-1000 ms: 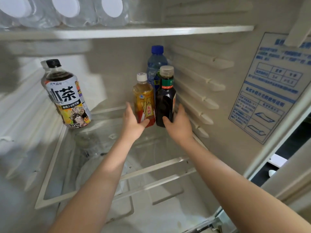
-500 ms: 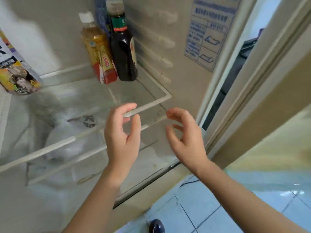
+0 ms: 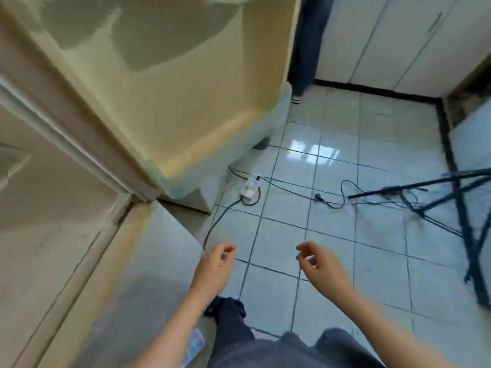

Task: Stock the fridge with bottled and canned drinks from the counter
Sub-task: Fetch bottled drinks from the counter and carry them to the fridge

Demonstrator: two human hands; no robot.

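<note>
Hovering above the tiled floor (image 3: 334, 229), left hand (image 3: 214, 270) and right hand (image 3: 324, 272) are loosely curled, holding nothing

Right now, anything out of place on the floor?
Yes: a power strip and loose black cables trail across the tiled floor toward a tripod, a likely trip hazard. No spill visible.

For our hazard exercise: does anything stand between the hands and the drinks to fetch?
No drink or counter shows, so it cannot be settled. Left hand and right hand are empty. On the floor ahead lie a power strip and cables; a stand spreads its legs at right.
</note>
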